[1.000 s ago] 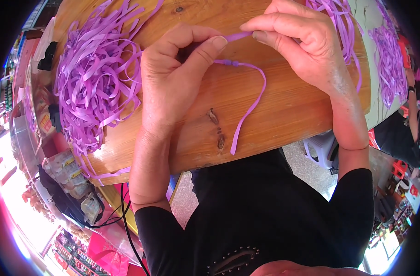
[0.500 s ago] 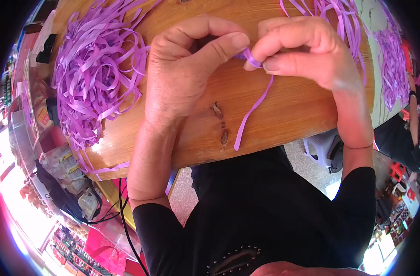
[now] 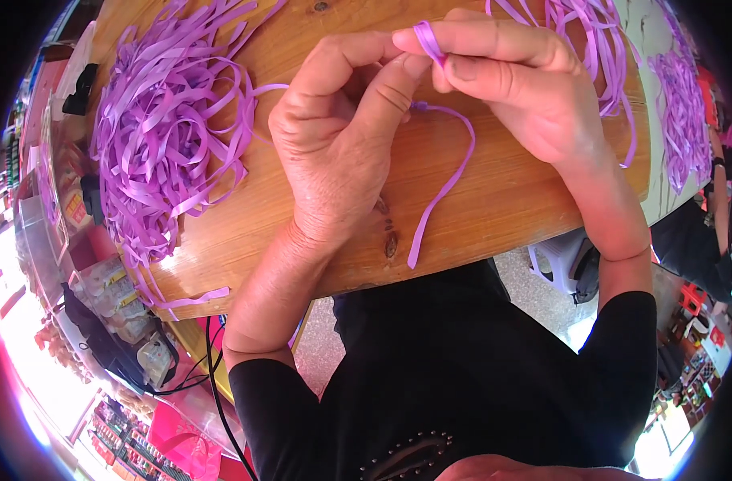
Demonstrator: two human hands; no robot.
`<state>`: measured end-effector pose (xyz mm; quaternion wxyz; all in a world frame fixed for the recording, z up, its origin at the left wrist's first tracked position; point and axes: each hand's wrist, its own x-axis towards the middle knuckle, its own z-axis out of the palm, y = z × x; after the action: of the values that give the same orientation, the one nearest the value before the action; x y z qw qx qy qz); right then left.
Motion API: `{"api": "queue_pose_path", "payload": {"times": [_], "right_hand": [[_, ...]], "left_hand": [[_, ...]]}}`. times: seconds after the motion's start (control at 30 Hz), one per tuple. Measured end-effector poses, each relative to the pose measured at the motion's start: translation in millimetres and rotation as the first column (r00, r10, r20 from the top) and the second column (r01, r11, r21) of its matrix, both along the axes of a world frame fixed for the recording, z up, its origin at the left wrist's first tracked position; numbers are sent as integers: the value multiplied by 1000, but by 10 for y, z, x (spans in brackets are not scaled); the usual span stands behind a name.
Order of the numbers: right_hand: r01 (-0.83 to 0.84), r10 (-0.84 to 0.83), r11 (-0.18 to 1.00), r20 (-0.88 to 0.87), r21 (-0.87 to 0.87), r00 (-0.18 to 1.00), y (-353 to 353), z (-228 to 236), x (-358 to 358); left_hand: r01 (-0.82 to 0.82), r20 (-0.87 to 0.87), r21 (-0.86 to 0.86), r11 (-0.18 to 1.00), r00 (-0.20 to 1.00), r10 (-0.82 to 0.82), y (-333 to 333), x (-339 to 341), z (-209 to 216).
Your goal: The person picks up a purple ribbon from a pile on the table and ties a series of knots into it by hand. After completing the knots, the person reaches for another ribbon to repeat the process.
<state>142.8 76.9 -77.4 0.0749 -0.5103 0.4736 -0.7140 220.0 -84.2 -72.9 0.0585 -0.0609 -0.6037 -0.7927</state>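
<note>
Both my hands meet over the far part of the wooden table. A narrow purple ribbon (image 3: 454, 172) runs between them. My right hand (image 3: 526, 84) is closed, with a loop of the ribbon wrapped round its index finger and its thumb pressed against it. My left hand (image 3: 334, 120) pinches the ribbon by thumb and index finger, its fingertips touching the right ones. A small knot shows just below the left thumb. From there the ribbon's loose end curves down onto the tabletop. Another stretch leads left from behind my left hand toward a big tangled heap of purple ribbon (image 3: 169, 136).
The wooden table (image 3: 494, 200) has its near edge at my body. More purple ribbons (image 3: 598, 48) lie at its far right, and a further bunch (image 3: 687, 120) rests on a pale surface beyond. A light plastic stool (image 3: 560, 260) stands under the right edge. Black cables (image 3: 214, 369) hang at the left.
My right hand has moved up, and a ribbon loop now goes round its index finger. My left hand has shifted slightly right. The knot now shows below the left thumb.
</note>
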Motion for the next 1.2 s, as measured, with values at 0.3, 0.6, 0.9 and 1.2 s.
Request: {"api": "queue_pose_path", "payload": {"times": [0.3,0.6,0.9,1.2], "right_hand": [[519,-530,635,-167,572,832,89,523,450],[545,-547,658,-168,520,820,69,489,456],[636,-524,523,-374,567,765,28,590,511],[306,-502,785,264,539,824,71,346,430]], "left_hand": [[13,133,108,994,991,-28,34,33,-49],[-53,87,82,995,995,46,48,38,-24],[-62,73,-55,997,995,66,57,40,-36],[-12,126,147,989,992,-6,33,71,71]]}}
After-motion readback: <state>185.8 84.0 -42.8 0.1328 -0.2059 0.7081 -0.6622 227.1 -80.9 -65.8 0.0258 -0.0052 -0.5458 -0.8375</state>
